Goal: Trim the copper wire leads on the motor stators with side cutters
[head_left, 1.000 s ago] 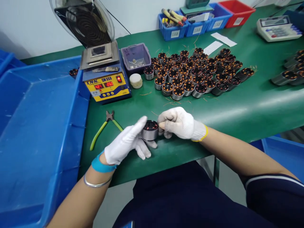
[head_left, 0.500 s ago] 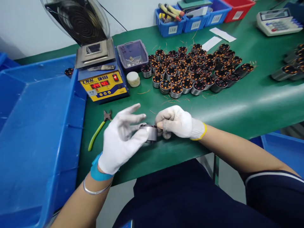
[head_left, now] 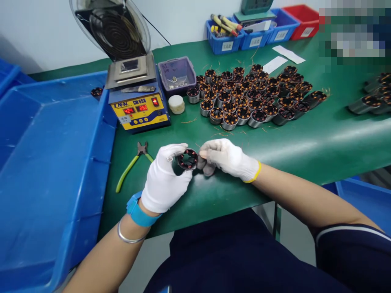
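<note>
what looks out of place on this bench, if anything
Two small things stand out. Wire scraps lie loose on the green table, in front of the grouped cylinders, like uncollected clippings. And one cylinder sits between the blue tray and the yellow-fronted machine, away from the group. No damage can be made out.

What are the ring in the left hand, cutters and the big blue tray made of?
Ring: dull black, perhaps plastic, with reddish spots, possibly copper. Cutters: dark metallic head, likely steel; smooth green grips, probably plastic. Blue tray: seemingly moulded plastic, with soft sheen.
</note>
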The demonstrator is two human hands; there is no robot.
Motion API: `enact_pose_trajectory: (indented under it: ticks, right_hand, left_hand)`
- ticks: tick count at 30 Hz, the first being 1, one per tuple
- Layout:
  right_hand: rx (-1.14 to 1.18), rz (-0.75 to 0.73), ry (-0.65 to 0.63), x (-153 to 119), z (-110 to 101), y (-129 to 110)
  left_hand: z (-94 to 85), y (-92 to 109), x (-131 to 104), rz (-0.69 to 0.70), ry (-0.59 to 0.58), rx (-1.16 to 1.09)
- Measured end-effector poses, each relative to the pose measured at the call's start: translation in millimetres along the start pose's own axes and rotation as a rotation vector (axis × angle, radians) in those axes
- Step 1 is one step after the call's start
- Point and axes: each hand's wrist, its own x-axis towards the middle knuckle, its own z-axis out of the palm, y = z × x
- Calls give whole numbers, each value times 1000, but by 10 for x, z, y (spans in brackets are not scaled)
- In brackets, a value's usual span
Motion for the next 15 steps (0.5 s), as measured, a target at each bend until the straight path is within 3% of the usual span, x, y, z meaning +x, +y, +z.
enact_pose_trajectory:
  ticks: [4,6,8,12,15]
  right_hand:
    - [-624,-595,297,-103,-186,-95]
    - [-948,-795,320,-133,-196,-120]
    - [-1174,-806,281,-133,-124,-119]
    - [-1323,-595,144,-79,15,-92]
    - [-1316,-543,117,-60,-136,-109]
  left_hand:
    - [-12,-25,14,-46,-25,28]
    - [-22,-23,26,-11,-44,64]
    - [-29,-11,35,14,-60,97]
    - [-6,-1,25,-34,-129,92]
    - [31,-26,15,-127,-232,82]
